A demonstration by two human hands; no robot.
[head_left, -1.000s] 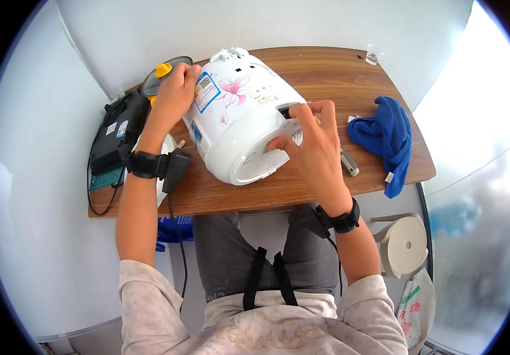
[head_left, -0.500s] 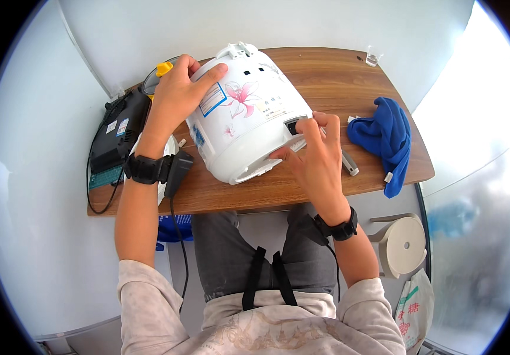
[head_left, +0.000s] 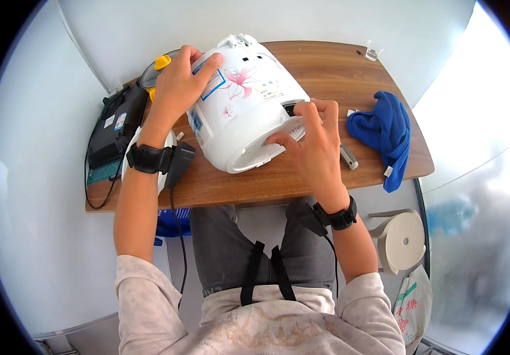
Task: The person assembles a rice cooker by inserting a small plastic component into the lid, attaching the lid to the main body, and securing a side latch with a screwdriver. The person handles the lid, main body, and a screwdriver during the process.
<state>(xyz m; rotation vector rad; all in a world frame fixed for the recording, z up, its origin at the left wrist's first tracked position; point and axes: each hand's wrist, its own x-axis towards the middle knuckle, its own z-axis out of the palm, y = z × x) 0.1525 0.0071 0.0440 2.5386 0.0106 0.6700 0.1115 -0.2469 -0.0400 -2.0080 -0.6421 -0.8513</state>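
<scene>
The left hand (head_left: 181, 86) clasps the side of a white floral appliance (head_left: 250, 103), tilted, base toward the counter's (head_left: 326, 74) near edge; the right hand (head_left: 317, 139) grips its base rim. A blue cloth (head_left: 385, 127) lies by the right edge.

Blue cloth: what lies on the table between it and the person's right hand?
In the head view, a grey tool lies on the table between the right hand and the blue cloth, closer to the hand.

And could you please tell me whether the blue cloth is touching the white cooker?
Apart: the head view shows brown tabletop between the blue cloth and the white cooker.
</scene>
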